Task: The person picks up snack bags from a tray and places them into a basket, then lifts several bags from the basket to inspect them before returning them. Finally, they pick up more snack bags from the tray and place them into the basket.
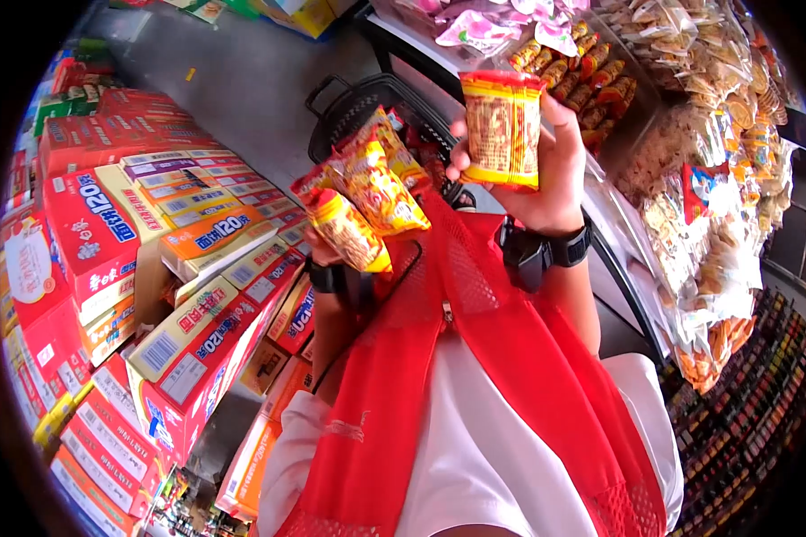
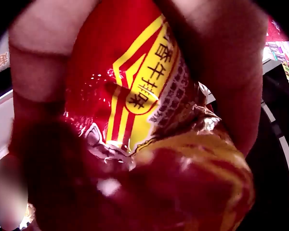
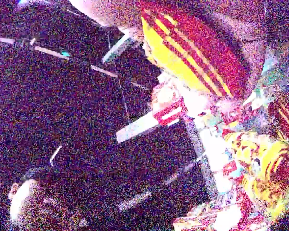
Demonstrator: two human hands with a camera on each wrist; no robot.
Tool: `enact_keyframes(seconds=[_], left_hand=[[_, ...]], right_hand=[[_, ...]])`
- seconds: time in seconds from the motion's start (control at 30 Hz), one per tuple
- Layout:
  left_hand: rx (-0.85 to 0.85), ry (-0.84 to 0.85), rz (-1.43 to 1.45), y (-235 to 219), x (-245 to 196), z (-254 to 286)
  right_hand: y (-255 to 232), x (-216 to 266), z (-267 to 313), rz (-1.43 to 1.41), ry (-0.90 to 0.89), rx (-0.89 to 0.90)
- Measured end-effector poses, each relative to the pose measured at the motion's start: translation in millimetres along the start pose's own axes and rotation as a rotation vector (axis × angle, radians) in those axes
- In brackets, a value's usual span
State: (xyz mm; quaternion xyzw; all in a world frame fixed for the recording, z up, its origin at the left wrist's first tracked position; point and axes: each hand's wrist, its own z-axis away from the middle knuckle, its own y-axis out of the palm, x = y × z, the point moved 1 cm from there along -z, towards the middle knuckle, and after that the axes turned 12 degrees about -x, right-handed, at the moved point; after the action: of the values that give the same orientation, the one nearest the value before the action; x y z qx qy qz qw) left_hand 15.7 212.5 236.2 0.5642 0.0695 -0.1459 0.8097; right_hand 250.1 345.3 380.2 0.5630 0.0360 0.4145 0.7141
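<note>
In the head view the right hand (image 1: 557, 174) holds up one red-and-yellow snack packet (image 1: 502, 130), thumb on one side and fingertips on the other. Several similar packets (image 1: 381, 192) are bunched at the left hand (image 1: 322, 249), which they largely cover. Fingers of the left hand (image 2: 226, 67) stand on both sides of a red packet (image 2: 98, 62) in the left wrist view, with another crinkled packet below it. The right wrist view is grainy and overexposed; a striped packet (image 3: 192, 53) lies against the right hand (image 3: 106, 12).
A black basket (image 1: 327, 112) stands on the floor beyond the hands. Stacked noodle cartons (image 1: 90, 237) line the left side. At the right, a display holds a bin of similar packets (image 1: 613, 94) and clear bags of snacks (image 1: 712, 224).
</note>
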Motion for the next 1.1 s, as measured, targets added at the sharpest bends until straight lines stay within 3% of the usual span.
enact_keyframes(seconds=[0.4,0.67,0.83,0.97,1.1], left_hand=[[-0.038,-0.019,0.021,-17,14,36],[0.019,-0.038,0.011,-28,-31,25],[0.069,-0.105,-0.007,-31,-55,7],[0.104,-0.177,-0.030,-29,-66,-2],[0.133,-0.245,-0.061,-25,-76,-6]], right_hand=[[8,0,4,0.023,0.030,0.130],[19,-7,5,0.365,-0.024,-0.060],[21,-28,9,0.408,0.026,-0.148],[18,-45,11,0.475,0.069,-0.085],[33,-59,18,0.560,-0.049,0.004]])
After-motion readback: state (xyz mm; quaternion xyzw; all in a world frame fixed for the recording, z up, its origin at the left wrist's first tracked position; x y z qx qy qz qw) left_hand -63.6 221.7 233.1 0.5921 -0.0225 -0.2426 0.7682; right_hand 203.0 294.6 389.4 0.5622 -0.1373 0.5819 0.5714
